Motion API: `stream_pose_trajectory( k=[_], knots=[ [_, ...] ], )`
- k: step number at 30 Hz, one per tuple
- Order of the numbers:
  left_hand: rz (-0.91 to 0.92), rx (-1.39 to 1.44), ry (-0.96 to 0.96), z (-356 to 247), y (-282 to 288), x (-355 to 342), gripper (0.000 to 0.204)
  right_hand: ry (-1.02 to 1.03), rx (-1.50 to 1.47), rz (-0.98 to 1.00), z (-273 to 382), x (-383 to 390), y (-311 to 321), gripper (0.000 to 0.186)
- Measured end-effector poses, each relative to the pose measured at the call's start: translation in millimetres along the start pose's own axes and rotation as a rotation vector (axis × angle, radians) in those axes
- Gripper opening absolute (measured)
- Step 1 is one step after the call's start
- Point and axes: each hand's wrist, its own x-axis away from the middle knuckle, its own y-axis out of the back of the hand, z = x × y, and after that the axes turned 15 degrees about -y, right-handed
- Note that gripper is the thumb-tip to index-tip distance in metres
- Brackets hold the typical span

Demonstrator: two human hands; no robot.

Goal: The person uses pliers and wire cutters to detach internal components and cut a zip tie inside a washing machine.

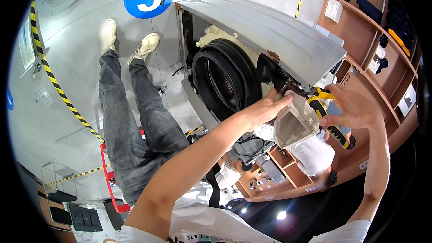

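An opened washing machine (270,15) shows its black rubber door seal (243,67) around the drum. Right of it, a black corrugated hose (267,67) joins a metal fitting above a translucent cream plastic housing (292,126). My left hand (263,110) is closed at the hose's lower end, beside the housing; what exactly its fingers grip is partly hidden. My right hand (348,105) holds yellow-and-black pliers (317,108), thumb on one handle, their jaws at the fitting near the top of my left hand. Whether the jaws bite on it is too small to tell.
Wooden shelving (355,40) with folded dark cloths stands at right. Two people in white shirts (310,157) (227,175) are behind the machine. My outstretched legs (117,121) lie left of it, with a red frame (108,171), striped floor tape (63,96) and a metal chair (58,198) nearby.
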Motion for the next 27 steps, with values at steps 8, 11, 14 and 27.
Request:
stream_pose_trajectory(
  k=[8,11,14,27],
  knots=[
    [-0.052,-0.030,-0.087,5.3,-10.1,2.5,0.079,0.000,0.100,-0.139,9.7,9.2,-11.5,0.104],
    [-0.093,-0.055,-0.068,6.1,-12.3,2.0,0.073,-0.053,0.087,-0.148,17.2,10.8,-13.6,0.101],
    [-0.122,-0.072,-0.049,6.5,-12.4,1.0,0.067,-0.068,0.078,-0.133,23.6,6.4,-12.7,0.099],
    [-0.199,-0.034,-0.175,22.4,-19.6,-7.3,0.054,-0.086,0.093,-0.108,29.9,13.9,-13.8,0.094]
  ],
)
